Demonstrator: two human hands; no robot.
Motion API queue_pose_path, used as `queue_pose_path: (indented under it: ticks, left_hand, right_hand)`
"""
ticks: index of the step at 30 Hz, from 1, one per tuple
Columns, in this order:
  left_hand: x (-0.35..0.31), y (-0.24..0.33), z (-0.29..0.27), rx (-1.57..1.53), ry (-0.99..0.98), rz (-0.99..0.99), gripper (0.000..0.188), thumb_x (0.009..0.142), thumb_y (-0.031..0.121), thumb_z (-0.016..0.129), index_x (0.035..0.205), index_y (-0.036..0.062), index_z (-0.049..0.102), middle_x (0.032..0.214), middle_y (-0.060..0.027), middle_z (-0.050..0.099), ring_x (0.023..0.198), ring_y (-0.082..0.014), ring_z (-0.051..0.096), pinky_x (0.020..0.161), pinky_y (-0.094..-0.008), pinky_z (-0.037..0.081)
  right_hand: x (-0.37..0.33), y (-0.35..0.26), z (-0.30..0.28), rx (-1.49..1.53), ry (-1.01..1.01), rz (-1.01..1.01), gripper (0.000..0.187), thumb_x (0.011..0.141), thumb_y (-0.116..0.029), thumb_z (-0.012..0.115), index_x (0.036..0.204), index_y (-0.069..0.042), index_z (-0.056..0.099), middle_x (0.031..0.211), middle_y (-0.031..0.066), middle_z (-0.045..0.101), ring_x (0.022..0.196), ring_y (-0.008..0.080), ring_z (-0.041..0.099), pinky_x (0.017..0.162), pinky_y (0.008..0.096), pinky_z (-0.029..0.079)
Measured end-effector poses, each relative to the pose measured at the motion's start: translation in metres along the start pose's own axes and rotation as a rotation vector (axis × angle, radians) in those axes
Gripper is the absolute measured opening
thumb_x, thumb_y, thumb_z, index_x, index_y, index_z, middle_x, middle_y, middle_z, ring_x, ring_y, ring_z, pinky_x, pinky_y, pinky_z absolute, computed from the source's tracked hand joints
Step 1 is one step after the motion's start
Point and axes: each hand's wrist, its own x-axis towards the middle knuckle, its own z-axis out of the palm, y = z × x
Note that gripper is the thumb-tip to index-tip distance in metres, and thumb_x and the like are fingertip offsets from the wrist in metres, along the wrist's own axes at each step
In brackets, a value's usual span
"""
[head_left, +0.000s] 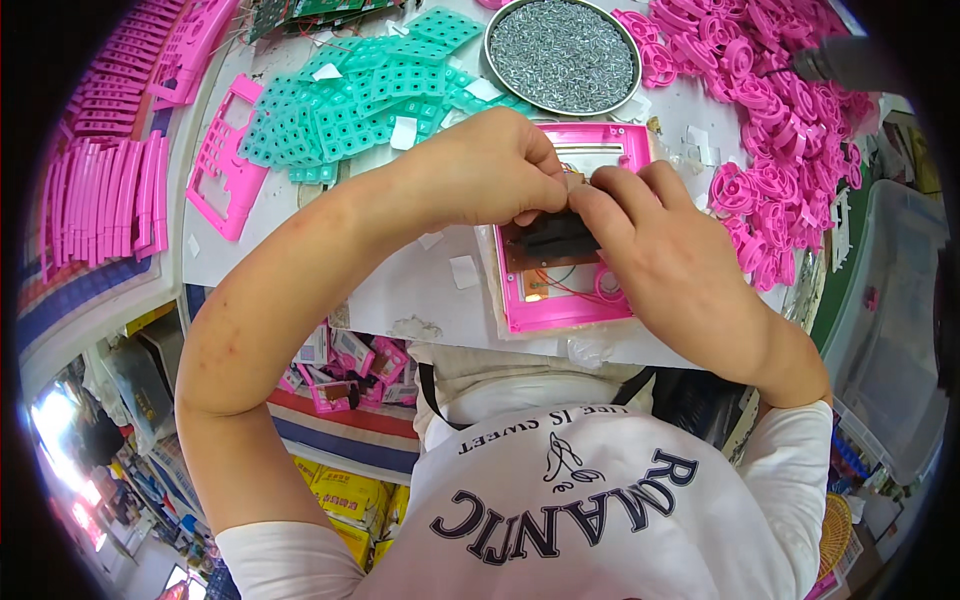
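Observation:
A pink plastic casing (540, 318) lies on the table in front of me, its inner side up. Inside it sits a brown circuit board (518, 252) with a dark flat part (558, 238) across it and thin red wires (565, 287) below. My left hand (495, 170) reaches over the casing, its fingers closed in a pinch. At the same spot the bent fingertips of my right hand (665, 245) meet it, closed close over the board. Whatever small thing lies between the fingertips is hidden. A pink ring (606, 282) shows beside the right hand.
Teal rubber keypads (350, 100) lie piled behind my left arm. A round metal tray (488, 60) holds many screws. Pink ring-shaped parts (770, 130) heap up at right. A pink frame (225, 165) and stacked pink panels (105, 200) are at left. A dark cylindrical tool (840, 65) juts in.

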Motion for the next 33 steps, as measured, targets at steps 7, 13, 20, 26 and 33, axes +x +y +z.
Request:
queue_pose_path:
  ticks: [7, 13, 20, 26, 33]
  left_hand:
    - [-0.002, 0.01, 0.001, 0.011, 0.037, -0.043, 0.011, 0.089, 0.011, 0.07, 0.088, 0.0003, 0.07, 0.066, 0.0001, 0.061, 0.056, -0.0053, 0.051, 0.05, -0.0234, 0.036]
    - [-0.001, 0.01, 0.003, 0.045, 0.043, -0.019, 0.011, 0.089, 0.011, 0.071, 0.088, 0.0, 0.07, 0.066, 0.0005, 0.061, 0.055, -0.0052, 0.05, 0.05, -0.0237, 0.036]
    - [-0.005, 0.01, 0.001, 0.062, 0.038, 0.019, 0.011, 0.088, 0.01, 0.071, 0.087, -0.0005, 0.069, 0.067, 0.0015, 0.061, 0.057, -0.0049, 0.051, 0.051, -0.0231, 0.037]
    - [-0.003, 0.009, 0.003, 0.105, 0.067, 0.067, 0.011, 0.087, 0.01, 0.071, 0.087, -0.0009, 0.069, 0.069, 0.0018, 0.061, 0.058, -0.0039, 0.051, 0.05, -0.0231, 0.038]
    - [-0.002, 0.0, 0.006, 0.099, 0.079, 0.138, 0.011, 0.089, 0.009, 0.069, 0.089, -0.0018, 0.07, 0.066, 0.0037, 0.06, 0.057, -0.0032, 0.049, 0.051, -0.0239, 0.038]
  right_hand:
    - [-0.001, 0.002, -0.001, -0.008, 0.065, -0.022, 0.053, 0.082, -0.007, 0.068, 0.132, -0.004, 0.053, 0.117, 0.0133, 0.062, 0.103, 0.0345, 0.06, 0.076, 0.0404, 0.058]
    - [-0.012, 0.019, 0.008, 0.255, 0.231, -0.059, 0.054, 0.08, -0.006, 0.075, 0.129, -0.005, 0.052, 0.112, 0.0131, 0.064, 0.097, 0.0348, 0.061, 0.074, 0.0439, 0.055]
    - [-0.013, 0.02, 0.007, 0.282, 0.223, -0.072, 0.054, 0.079, -0.006, 0.075, 0.128, -0.007, 0.054, 0.114, 0.0101, 0.063, 0.097, 0.0329, 0.062, 0.073, 0.042, 0.056]
    - [-0.008, 0.017, 0.001, 0.11, 0.15, -0.142, 0.051, 0.077, -0.004, 0.074, 0.126, -0.005, 0.061, 0.121, 0.0154, 0.064, 0.097, 0.0349, 0.062, 0.08, 0.042, 0.056]
    - [-0.004, 0.012, -0.007, 0.118, 0.037, -0.04, 0.048, 0.078, -0.003, 0.072, 0.125, -0.005, 0.061, 0.125, 0.0137, 0.063, 0.101, 0.0349, 0.061, 0.081, 0.0417, 0.056]
